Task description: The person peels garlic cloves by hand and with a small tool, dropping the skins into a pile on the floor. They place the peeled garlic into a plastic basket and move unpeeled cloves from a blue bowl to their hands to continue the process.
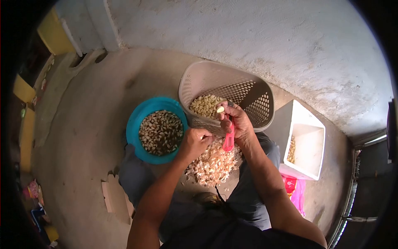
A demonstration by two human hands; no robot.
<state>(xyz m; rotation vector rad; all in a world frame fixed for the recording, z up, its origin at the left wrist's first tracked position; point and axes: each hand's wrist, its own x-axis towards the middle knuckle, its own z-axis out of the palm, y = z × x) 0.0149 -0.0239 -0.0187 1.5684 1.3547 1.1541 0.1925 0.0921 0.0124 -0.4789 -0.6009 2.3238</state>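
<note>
My right hand (pixel 239 121) is raised at the near rim of a grey-brown plastic basket (pixel 195 76). It pinches a pale peeled garlic clove (pixel 220 109) between its fingertips. A pink-handled tool (pixel 228 142) hangs down from the same grip, and its working end is hidden in the fingers. My left hand (pixel 195 143) is closed with curled fingers, apart from the right and just left of the tool. Whatever it holds is too small to make out. Peeled garlic cloves (pixel 203 106) lie in the basket. Below both hands spreads a heap of papery garlic skins (pixel 213 166).
Left of the basket stands a turquoise basin (pixel 133 124) with unpeeled garlic cloves (pixel 161 133) in it. A white foam box (pixel 311 145), with some cloves inside, is tilted at right beside a pink bag (pixel 298 197). Cardboard (pixel 116 197) lies on the floor. A wall (pixel 269 37) runs behind.
</note>
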